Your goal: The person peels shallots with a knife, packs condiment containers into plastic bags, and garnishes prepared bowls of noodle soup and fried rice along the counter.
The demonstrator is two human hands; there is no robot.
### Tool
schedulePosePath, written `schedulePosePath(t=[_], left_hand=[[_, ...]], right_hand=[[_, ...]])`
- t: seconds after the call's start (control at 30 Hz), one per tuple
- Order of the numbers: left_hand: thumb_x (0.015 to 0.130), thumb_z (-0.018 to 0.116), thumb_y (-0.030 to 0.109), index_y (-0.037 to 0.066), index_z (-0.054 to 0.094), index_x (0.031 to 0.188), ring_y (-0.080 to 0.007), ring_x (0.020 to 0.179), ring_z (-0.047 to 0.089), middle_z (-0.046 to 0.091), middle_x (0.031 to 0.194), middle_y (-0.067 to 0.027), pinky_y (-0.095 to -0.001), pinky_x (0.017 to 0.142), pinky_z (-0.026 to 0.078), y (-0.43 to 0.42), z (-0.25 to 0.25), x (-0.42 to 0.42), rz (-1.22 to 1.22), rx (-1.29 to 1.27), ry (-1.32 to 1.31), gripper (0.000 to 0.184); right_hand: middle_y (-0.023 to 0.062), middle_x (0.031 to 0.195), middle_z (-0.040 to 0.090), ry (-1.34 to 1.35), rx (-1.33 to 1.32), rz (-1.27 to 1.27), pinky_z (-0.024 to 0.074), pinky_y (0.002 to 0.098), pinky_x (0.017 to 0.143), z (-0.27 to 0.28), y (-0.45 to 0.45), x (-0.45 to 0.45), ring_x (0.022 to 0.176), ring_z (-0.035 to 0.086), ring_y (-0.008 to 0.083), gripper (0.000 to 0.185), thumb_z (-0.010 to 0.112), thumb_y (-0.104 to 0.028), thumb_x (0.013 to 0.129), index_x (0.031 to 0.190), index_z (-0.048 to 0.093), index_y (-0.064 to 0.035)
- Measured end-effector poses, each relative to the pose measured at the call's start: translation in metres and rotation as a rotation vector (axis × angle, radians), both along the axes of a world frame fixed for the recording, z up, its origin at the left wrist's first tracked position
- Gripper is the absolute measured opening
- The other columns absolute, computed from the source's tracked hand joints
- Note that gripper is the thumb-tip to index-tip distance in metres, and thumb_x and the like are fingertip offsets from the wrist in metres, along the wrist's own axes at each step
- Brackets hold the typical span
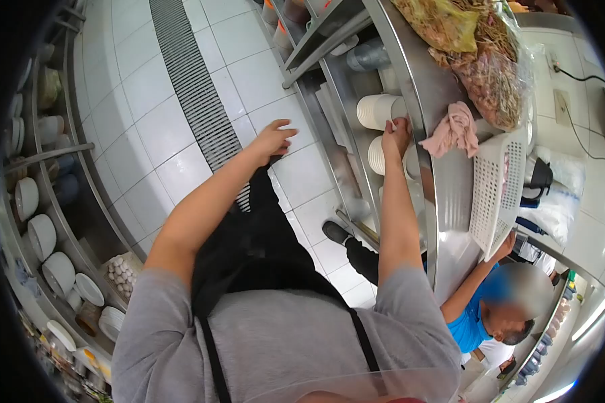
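On the right, my right hand (396, 134) has its fingers closed at the rim end of a stack of white cups or bowls (376, 111) on the shelf under the steel counter. A second white stack (376, 156) stands beside it, close to my wrist. Over the tiled floor hangs my left hand (273, 140), empty, its fingers apart. The pink cloth (454, 129) lies on the counter just right of my right hand.
Large plastic bags of food (480, 60) and a white perforated basket (494, 191) are on the counter (444, 87). A co-worker in blue (474, 322) touches the basket. Shelves at left hold bowls (42, 236) and eggs (122, 274). A drain grate (188, 74) crosses the floor.
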State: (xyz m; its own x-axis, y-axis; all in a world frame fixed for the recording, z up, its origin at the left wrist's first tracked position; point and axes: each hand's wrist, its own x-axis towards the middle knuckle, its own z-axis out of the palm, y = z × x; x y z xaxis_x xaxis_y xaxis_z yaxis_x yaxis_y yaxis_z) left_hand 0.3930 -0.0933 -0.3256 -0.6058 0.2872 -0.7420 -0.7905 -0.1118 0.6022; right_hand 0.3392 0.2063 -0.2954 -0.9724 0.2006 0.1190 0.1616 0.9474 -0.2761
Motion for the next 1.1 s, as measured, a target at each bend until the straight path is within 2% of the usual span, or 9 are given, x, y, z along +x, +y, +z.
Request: schedulePosePath(t=[0.1,0.17,0.23,0.3,0.37,0.57,0.77,0.93,1.1], left_hand=[[0.069,0.066,0.043,0.006,0.023,0.132,-0.0292,0.112,0.041,0.042,0.122,-0.0149,-0.0381,0.089,0.037,0.062,-0.029,-0.042,0.021,-0.082,0.112,0.085],[0.063,0.071,0.043,-0.001,0.019,0.131,-0.0315,0.118,0.036,0.036,0.127,-0.0205,-0.0384,0.092,0.035,0.096,-0.031,-0.066,0.125,-0.059,0.15,0.097],[0.059,0.075,0.04,-0.003,0.021,0.13,-0.0302,0.114,0.04,0.039,0.123,-0.0216,-0.0368,0.091,0.036,0.112,-0.036,-0.079,0.202,-0.059,0.279,0.098],[0.055,0.078,0.036,-0.005,0.023,0.128,-0.0288,0.111,0.044,0.042,0.12,-0.0227,-0.0353,0.09,0.038,0.125,-0.033,-0.086,0.273,-0.06,0.416,0.1],[0.049,0.082,0.029,-0.004,0.029,0.124,-0.0273,0.101,0.051,0.049,0.112,-0.0215,-0.0319,0.086,0.041,0.125,-0.025,-0.087,0.201,-0.298,0.534,0.098],[0.05,0.081,0.026,0.002,0.045,0.108,-0.0269,0.076,0.059,0.06,0.085,-0.0166,-0.0323,0.069,0.046,0.122,0.013,-0.076,0.434,-0.517,0.694,0.072],[0.058,0.076,0.019,-0.001,0.056,0.088,-0.013,0.049,0.049,0.054,0.058,-0.0061,-0.0256,0.05,0.041,0.112,-0.025,-0.087,0.147,-0.44,0.591,0.041],[0.071,0.066,0.008,0.0,0.059,0.089,-0.0124,0.067,0.058,0.062,0.079,-0.0052,-0.0247,0.061,0.046,0.1,-0.014,-0.099,0.358,0.183,0.444,0.021],[0.073,0.065,0.007,-0.001,0.058,0.095,-0.0152,0.078,0.06,0.061,0.09,-0.0083,-0.0269,0.07,0.048,0.093,-0.005,-0.106,0.329,0.366,0.264,0.025]], right_hand=[[0.0153,0.081,0.055,0.105,-0.389,-0.046,0.0423,0.035,0.069,0.003,-0.003,0.014,0.076,0.054,0.0271,0.025,0.055,-0.022,0.081,0.092,0.048,-0.0009],[0.0114,0.077,0.051,0.15,-0.355,-0.037,0.0409,0.0301,0.065,-0.012,0.001,0.024,0.071,0.05,0.0216,0.025,0.058,-0.019,0.08,0.092,0.046,-0.0012],[0.0089,0.08,0.051,0.051,-1.103,-0.278,0.04,0.0288,0.067,-0.03,0.004,0.037,0.073,0.049,0.0224,0.024,0.057,-0.019,0.08,0.091,0.045,-0.0015],[0.0113,0.094,0.052,-0.023,-0.947,-0.267,0.0382,0.0317,0.078,-0.041,0.018,0.042,0.086,0.049,0.0263,0.035,0.061,-0.022,0.078,0.1,0.045,0.0004],[0.0199,0.109,0.048,0.202,-0.591,-0.116,0.0311,0.0372,0.091,-0.026,-0.017,0.039,0.105,0.041,0.0324,0.059,0.068,-0.027,0.07,0.112,0.041,0.0039],[0.0274,0.128,0.025,0.038,-0.288,-0.189,0.0205,0.0427,0.1,0.001,-0.057,0.012,0.121,0.021,0.0383,0.098,0.074,-0.03,0.059,0.131,0.017,0.0046],[0.0221,0.13,0.026,0.066,-0.604,-0.214,0.0262,0.0367,0.098,-0.022,-0.053,0.0,0.119,0.029,0.033,0.086,0.071,-0.026,0.065,0.131,0.021,-0.0008],[0.017,0.132,0.026,-0.131,-0.777,-0.268,0.0248,0.0353,0.098,-0.043,-0.016,-0.021,0.123,0.025,0.0258,0.083,0.069,-0.019,0.069,0.132,0.018,-0.0036],[0.0173,0.132,0.026,-0.223,-1.096,-0.076,0.0247,0.0353,0.098,0.007,-0.034,-0.032,0.124,0.024,0.0265,0.085,0.071,-0.017,0.065,0.13,0.019,-0.0016]])
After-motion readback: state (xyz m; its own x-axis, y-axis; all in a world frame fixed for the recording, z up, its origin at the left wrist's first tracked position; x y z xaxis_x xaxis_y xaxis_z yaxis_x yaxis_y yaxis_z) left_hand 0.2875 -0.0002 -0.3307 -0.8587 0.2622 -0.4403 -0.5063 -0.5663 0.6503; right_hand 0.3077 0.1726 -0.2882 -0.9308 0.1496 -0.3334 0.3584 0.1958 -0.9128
